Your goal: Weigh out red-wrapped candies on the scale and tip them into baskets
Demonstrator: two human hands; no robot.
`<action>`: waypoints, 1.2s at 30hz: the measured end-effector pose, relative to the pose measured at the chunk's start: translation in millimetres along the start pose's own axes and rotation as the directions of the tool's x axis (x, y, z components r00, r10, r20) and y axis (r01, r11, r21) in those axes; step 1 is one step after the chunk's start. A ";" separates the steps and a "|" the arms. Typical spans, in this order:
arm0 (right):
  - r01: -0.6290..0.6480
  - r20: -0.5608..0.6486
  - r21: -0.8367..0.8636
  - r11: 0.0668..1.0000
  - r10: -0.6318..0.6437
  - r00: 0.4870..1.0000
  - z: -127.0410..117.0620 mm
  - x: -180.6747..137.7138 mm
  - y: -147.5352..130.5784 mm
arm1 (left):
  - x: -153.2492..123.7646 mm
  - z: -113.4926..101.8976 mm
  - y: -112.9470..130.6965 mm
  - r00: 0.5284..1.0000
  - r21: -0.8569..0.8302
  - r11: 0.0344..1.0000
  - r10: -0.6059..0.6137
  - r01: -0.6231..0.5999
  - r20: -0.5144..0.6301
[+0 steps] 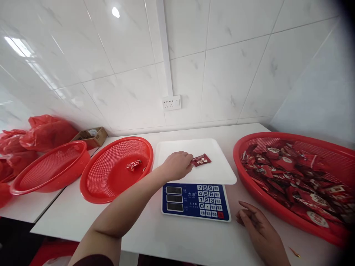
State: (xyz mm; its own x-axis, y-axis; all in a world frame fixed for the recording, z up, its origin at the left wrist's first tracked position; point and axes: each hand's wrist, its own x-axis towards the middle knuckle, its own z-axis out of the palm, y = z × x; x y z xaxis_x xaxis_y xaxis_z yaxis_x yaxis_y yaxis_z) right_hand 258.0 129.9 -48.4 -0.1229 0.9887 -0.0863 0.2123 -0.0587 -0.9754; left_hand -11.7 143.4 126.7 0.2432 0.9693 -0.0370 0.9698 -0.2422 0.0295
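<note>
My left hand (178, 165) is over the white pan (219, 173) of a digital weighing scale, its fingers curled closed at the left end of a small dark red packet (201, 160). The packet lies flat on the pan and sticks out to the right of my fingertips. Below the pan is the blue keypad panel (191, 203) with its number keys and dark displays. My right hand (260, 234) rests low over the table, right of the keypad, with fingers loosely bent and apart and nothing in them.
A large red basket (238, 155) full of red packets stands on the right. Another red basket (111, 177) holds a red-and-white packet (134, 165). Farther left are a third red basket (50, 188), red bags (50, 133) and a cardboard box (95, 138). A wall socket (171, 102) sits behind.
</note>
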 end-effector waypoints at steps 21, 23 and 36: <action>-0.027 -0.041 -0.081 0.996 0.023 0.999 -8.9 6.8 32.1 | -16.9 -12.9 -30.1 0.954 -0.104 0.962 -0.265 0.253 -0.137; 0.007 -0.043 -0.091 0.996 -0.010 0.999 -9.0 8.7 37.2 | -48.2 -24.1 -50.7 0.906 -0.121 0.920 -0.389 0.373 -0.164; 0.083 -0.038 -0.174 0.981 -0.091 0.995 -8.6 18.3 44.7 | -136.9 12.3 -141.2 0.794 -0.226 0.762 -0.568 0.607 0.219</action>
State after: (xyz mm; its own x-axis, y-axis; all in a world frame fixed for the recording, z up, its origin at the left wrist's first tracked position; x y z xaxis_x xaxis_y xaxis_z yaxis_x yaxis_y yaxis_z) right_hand 273.6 146.5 -91.8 -0.1052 0.9944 0.0106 0.3668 0.0488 -0.9290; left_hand -181.7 44.4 115.3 -0.3533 0.8973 -0.2646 0.8819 0.4138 0.2259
